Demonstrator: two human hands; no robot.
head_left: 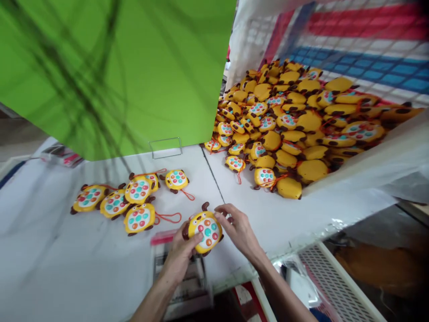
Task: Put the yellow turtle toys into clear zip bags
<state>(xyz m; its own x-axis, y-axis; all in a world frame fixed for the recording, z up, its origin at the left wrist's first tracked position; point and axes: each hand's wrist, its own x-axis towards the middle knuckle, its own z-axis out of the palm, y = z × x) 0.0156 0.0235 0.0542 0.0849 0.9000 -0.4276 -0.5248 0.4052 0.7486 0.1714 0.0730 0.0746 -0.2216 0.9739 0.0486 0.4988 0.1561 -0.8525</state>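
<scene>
Just inside the tabletop's (187,201) near edge, the person's left hand (181,252) has its grip clamped on a yellow toy (205,232), held with its white, button-dotted face up and the thumb lying over it. The right hand's (239,226) thumb and forefinger meet at the toy's upper right; whether that grip pinches anything cannot be told. Farther in, towards the left edge, a cluster of similar toys (139,190) lies face up, some overlapping. Beyond, a heap of matching toys (284,134) fills the far right corner, beside an upright green panel (167,85).
</scene>
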